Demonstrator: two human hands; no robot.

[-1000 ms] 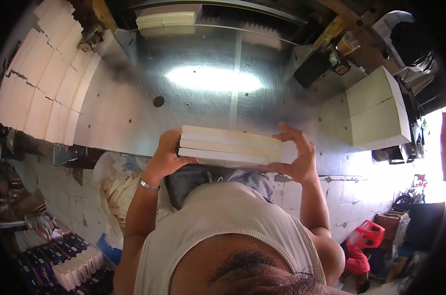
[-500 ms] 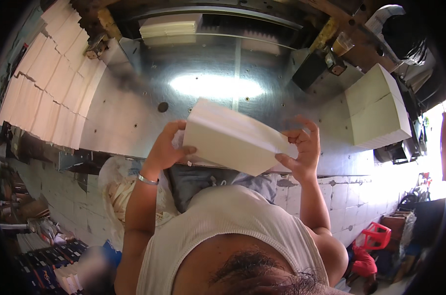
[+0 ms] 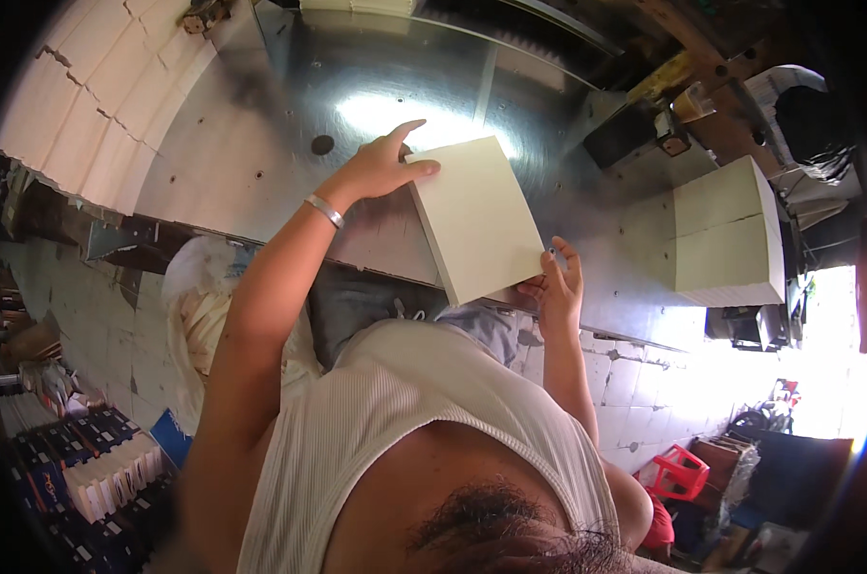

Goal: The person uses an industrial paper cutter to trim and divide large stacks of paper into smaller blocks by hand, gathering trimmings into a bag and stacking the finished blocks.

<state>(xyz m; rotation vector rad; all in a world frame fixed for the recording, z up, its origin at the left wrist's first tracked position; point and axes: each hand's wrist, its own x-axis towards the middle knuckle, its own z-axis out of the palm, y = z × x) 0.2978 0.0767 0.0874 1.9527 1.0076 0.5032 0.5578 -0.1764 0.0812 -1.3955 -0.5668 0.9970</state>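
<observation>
A thick cream-white block of paper point(image 3: 481, 215), like an unbound book block, is tilted above the front of the metal table point(image 3: 232, 196). My left hand point(image 3: 381, 170) grips its far left corner, thumb on the upper face and a finger pointing away from the block. At the near right corner, my right hand point(image 3: 555, 287) pinches the edge between thumb and fingers; some of these fingers are hidden beneath the block. A metal bracelet point(image 3: 325, 211) circles my left wrist.
Tall stacks of pale paper blocks point(image 3: 98, 105) line the table's left side. Two stacks of similar blocks point(image 3: 730, 234) stand at the right, near a dark box-shaped metal part point(image 3: 625, 136). A plastic bag with paper strips point(image 3: 208, 311) hangs below the front edge. Dark-covered books point(image 3: 79, 459) lie lower left.
The paper block has turned clockwise, its broad face now upward. My left hand has moved away from me and right with its corner; my right hand has come nearer and slightly left.
</observation>
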